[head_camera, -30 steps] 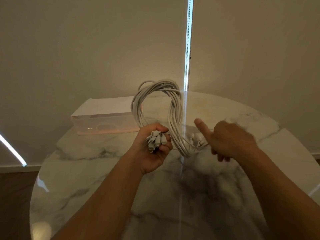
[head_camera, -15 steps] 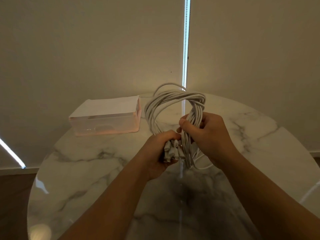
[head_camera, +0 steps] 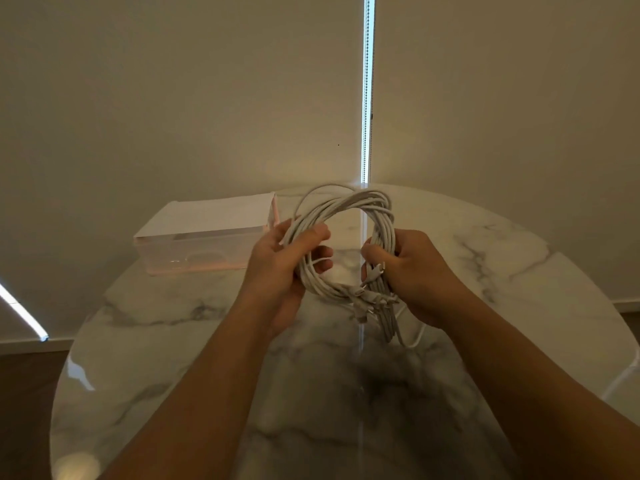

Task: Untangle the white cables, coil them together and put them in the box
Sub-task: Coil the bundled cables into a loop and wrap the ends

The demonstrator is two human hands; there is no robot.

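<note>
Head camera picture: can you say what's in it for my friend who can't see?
Two hands hold a coil of white cables above a marble table, the left hand gripping its left side and the right hand its right, plugs dangling below. A pale pink box sits on the table behind, to the left.
</note>
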